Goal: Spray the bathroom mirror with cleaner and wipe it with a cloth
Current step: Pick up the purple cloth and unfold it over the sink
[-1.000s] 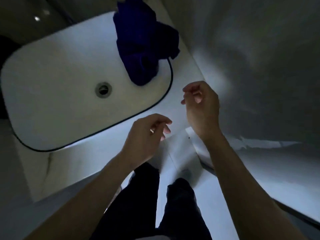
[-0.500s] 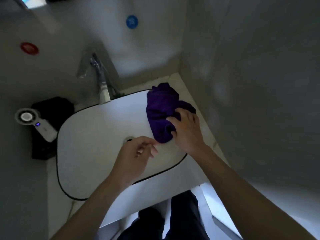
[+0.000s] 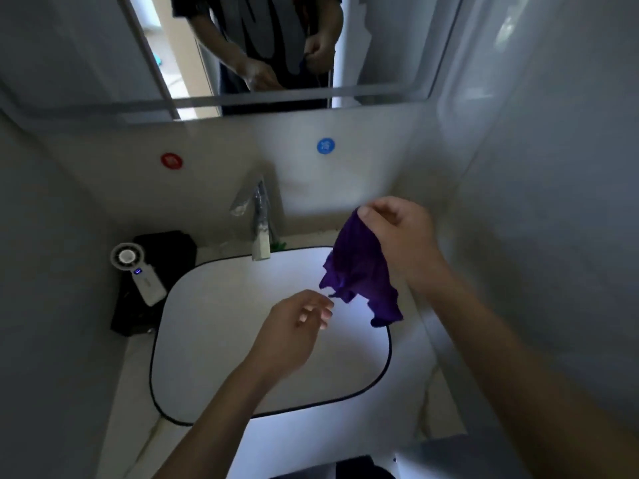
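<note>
Right hand (image 3: 403, 242) pinches purple cloth (image 3: 359, 271) (hanging over the sink (image 3: 214, 340)); left hand (image 3: 290, 337) hovers, fingers loosely curled.

Bare forearms (image 3: 221, 402), dark trousers (image 3: 363, 471), dark short-sleeved top (image 3: 262, 29) seen reflected

The crumpled purple cloth (image 3: 359, 271) looks soft and matt. The white rounded basin (image 3: 214, 357) is smooth and glossy, and the tall metal tap (image 3: 261, 229) is shiny chrome. The wide wall mirror (image 3: 103, 46) is clear, reflective glass.
</note>
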### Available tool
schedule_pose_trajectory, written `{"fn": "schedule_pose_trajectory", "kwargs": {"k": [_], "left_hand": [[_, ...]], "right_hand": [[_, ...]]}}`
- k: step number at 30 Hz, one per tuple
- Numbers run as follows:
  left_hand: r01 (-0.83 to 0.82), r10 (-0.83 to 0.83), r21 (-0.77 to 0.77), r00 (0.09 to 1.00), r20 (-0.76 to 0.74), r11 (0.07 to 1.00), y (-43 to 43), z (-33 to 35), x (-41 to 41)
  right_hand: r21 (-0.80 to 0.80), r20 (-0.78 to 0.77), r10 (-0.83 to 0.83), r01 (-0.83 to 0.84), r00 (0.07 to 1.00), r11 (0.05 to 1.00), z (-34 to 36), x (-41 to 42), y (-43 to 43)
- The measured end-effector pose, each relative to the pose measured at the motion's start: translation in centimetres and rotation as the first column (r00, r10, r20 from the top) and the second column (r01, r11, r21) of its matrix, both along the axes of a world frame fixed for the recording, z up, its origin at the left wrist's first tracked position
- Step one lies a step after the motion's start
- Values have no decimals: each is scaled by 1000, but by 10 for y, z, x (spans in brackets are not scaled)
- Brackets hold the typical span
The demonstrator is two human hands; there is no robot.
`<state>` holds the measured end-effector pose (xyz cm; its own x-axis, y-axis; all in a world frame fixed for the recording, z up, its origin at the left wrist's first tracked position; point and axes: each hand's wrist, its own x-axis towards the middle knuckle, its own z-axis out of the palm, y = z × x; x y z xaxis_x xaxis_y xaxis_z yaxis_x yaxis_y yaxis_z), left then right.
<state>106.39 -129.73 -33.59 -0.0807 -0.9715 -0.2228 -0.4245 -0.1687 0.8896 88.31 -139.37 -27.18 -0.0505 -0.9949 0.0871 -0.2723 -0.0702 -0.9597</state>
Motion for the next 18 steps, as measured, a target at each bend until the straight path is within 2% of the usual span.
{"fn": "schedule_pose_trajectory", "kwargs": {"k": [4,6,9,12,15,18], "left_hand": [[9,-8,-101,1000,14,995,-17,24,2],[-30,26,-142,999,-29,989,-26,37,6],[-59,44,-132,993,-114,989,-35,59,14],[-63,44,-142,991,-128,988,-44,79,26],[-23,10,-61,976,-216,998,-45,102,42],[97,-88,37,979,-183,995,-43,114,62]], "right_hand": [[-36,151,35,-30,988,999,58,19,-2],[-29,266,42,-36,963,999,85,28,-2],[-38,434,104,-98,895,995,124,40,1],[-74,559,152,-134,815,988,159,52,4],[-103,670,176,-144,721,984,188,66,4],[-136,760,192,-136,621,981,215,78,0]]}}
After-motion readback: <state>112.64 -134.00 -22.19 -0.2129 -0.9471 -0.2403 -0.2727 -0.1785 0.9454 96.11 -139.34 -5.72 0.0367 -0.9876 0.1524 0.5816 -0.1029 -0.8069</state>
